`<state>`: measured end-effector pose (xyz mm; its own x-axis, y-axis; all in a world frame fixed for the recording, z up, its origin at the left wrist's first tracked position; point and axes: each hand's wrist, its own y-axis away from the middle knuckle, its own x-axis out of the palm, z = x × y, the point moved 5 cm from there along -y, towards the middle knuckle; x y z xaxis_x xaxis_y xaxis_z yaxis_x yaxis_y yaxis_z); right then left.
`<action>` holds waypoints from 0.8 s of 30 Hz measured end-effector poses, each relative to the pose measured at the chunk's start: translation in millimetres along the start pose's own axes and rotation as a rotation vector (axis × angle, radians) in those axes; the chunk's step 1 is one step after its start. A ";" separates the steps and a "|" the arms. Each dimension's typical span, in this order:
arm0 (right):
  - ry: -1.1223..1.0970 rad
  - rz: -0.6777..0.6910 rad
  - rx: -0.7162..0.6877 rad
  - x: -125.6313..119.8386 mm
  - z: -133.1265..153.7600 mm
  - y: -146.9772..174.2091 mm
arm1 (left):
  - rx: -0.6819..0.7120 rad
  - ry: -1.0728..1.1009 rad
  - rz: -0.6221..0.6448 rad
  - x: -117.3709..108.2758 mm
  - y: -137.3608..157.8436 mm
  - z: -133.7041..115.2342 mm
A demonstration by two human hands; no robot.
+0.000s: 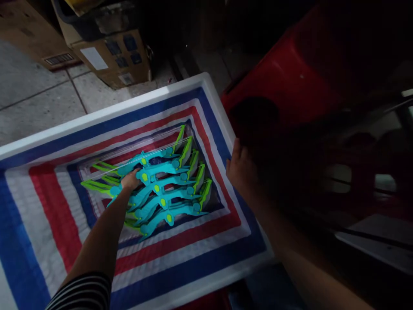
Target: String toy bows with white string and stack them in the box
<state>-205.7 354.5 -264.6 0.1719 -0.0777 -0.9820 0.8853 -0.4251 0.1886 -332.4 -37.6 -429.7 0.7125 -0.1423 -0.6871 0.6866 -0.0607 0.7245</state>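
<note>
A row of several turquoise plastic parts with lime-green arms and studs lies side by side in the middle of the head view. They rest at the bottom of a deep white-rimmed bin, lined with blue, white and red striped cloth. My left hand reaches down into the bin, its fingers closed at the left part of one turquoise piece; the fingertips are partly hidden. At the bin's right side, my right hand has its fingers bent over the rim. Clear plastic film shows around the parts.
Cardboard boxes stand on the tiled floor beyond the bin, with a dark crate on top. A large red object lies to the right, mostly in shadow. The far right is too dark to make out well.
</note>
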 end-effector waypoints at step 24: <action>0.012 0.026 0.012 -0.5 -1.3 0.6 | -0.057 0.095 -0.177 -38.9 -42.3 -18.6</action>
<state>-204.7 355.4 -263.9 0.1998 -0.0779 -0.9767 0.8752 -0.4340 0.2137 -386.5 -11.1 -434.6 0.5887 -0.0404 -0.8074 0.8074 -0.0205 0.5897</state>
